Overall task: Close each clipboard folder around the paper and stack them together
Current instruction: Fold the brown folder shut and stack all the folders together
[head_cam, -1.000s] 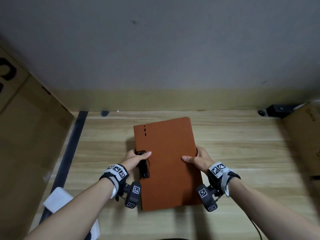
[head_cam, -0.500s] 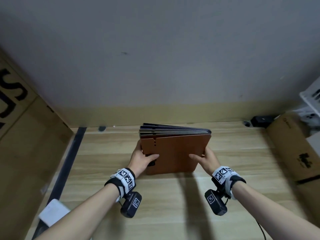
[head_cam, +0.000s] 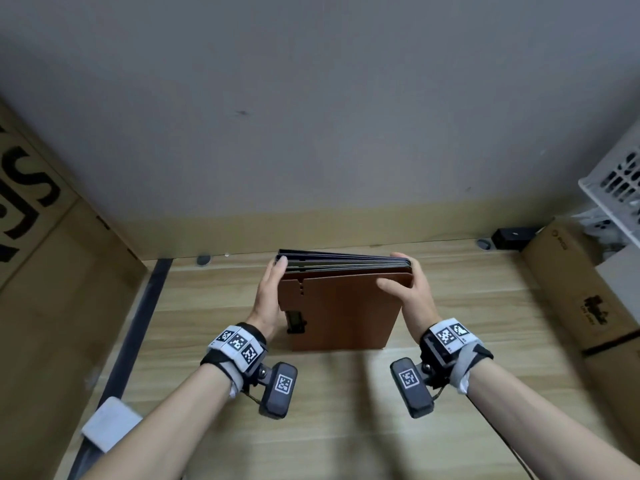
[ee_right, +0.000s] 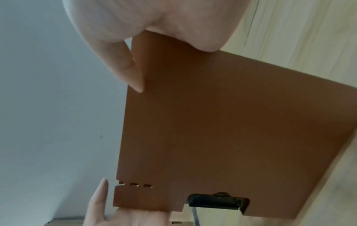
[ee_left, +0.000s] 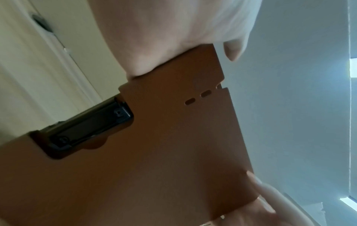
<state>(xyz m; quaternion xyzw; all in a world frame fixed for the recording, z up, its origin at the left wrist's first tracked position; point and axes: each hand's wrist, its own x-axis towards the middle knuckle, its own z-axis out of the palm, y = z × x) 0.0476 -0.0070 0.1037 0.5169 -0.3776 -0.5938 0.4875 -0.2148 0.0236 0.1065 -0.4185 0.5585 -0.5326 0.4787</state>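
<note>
Several closed clipboard folders form one stack (head_cam: 343, 313), standing upright on its lower edge on the wooden table (head_cam: 346, 410). The brown cover faces me, and dark folder edges (head_cam: 346, 262) show along the top. A black clip (head_cam: 295, 321) sits in a notch at the stack's left side, also seen in the wrist views (ee_left: 83, 126) (ee_right: 214, 201). My left hand (head_cam: 272, 292) lies flat against the left edge, fingers straight up to the top corner. My right hand (head_cam: 403, 282) grips the top right corner, thumb on the brown cover (ee_right: 222, 130), fingers over the top.
A grey wall (head_cam: 311, 133) stands close behind the stack. Cardboard boxes flank the table at left (head_cam: 52, 271) and right (head_cam: 581, 292), with a white basket (head_cam: 616, 181) above the right one. A black device (head_cam: 512, 237) sits at the back right. A white pad (head_cam: 110, 427) lies near left.
The stack lay flat a second ago and now stands upright on its lower edge. Both hands have slid up to its top corners, and my left thumb has left the cover.
</note>
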